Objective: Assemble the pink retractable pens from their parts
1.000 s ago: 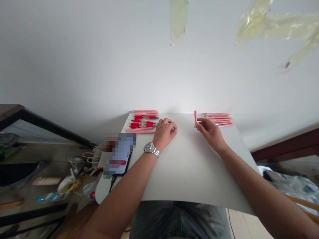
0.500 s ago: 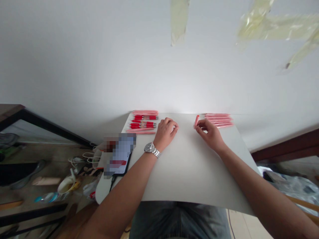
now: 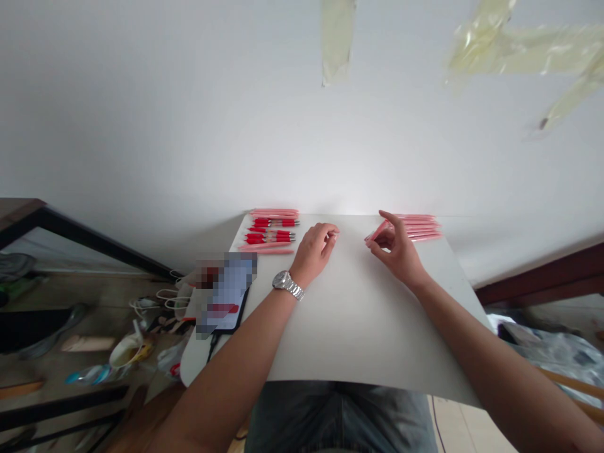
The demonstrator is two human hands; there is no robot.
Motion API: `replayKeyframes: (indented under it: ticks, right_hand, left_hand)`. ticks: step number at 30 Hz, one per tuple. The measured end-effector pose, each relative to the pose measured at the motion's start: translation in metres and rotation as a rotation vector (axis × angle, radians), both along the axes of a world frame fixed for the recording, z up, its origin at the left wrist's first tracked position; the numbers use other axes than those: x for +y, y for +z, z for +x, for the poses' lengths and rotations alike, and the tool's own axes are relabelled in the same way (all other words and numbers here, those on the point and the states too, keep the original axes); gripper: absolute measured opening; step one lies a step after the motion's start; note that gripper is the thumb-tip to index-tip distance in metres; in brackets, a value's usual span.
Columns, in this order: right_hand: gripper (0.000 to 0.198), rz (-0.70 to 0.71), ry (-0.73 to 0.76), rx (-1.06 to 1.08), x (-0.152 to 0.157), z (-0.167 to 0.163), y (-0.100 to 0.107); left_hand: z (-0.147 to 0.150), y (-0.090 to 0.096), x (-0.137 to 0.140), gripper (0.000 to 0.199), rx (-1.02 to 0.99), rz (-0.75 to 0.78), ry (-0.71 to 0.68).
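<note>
My right hand (image 3: 394, 248) pinches a slim pink pen-like tube (image 3: 379, 230) between thumb and fingers, with the index finger raised and stretched out. The tube slants, its lower end near the thumb tip. Behind that hand lies a row of similar pink tubes (image 3: 425, 226) at the table's far right. My left hand (image 3: 315, 251) rests above the table with thumb and index finger curled together. A small pale bit shows at its fingertips, too small to name. Red pens (image 3: 271, 238) with silver ends lie left of it, among more pink tubes (image 3: 274, 213).
The white table (image 3: 349, 327) stands against a white wall. A phone (image 3: 231, 296), partly blurred out, with a cable lies at the left edge. On the floor at left are a cup (image 3: 126, 350), a plastic bottle (image 3: 92, 375) and cables.
The pink tube in my right hand has tipped from nearly upright to a slant. The right index finger has lifted and straightened. My left hand has hardly moved.
</note>
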State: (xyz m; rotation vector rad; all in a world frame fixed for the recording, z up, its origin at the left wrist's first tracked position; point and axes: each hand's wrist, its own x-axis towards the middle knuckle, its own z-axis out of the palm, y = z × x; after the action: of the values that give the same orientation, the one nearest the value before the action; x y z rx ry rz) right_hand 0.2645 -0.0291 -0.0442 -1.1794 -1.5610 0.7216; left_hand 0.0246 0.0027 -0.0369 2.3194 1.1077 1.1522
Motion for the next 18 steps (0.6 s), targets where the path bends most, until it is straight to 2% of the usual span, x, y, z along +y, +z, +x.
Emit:
replayKeyframes:
  ticks: [2,12,18]
  right_hand:
    - [0.080,-0.005,0.000,-0.011,0.0000,0.0004,-0.0008]
    - [0.053,-0.052,0.027,-0.282,-0.0015,0.0081,-0.0006]
    - [0.058,-0.009,-0.026,-0.175,0.0001,0.0069,-0.0010]
  left_hand:
    - [-0.0005,0.0010,-0.0003,0.018,0.009,0.002,-0.013]
    - [-0.0006,0.0030,-0.0040,0.021,-0.019,-0.035,-0.024]
    - [-0.0005,0.0017,-0.0035,0.017,-0.063,-0.043,-0.028]
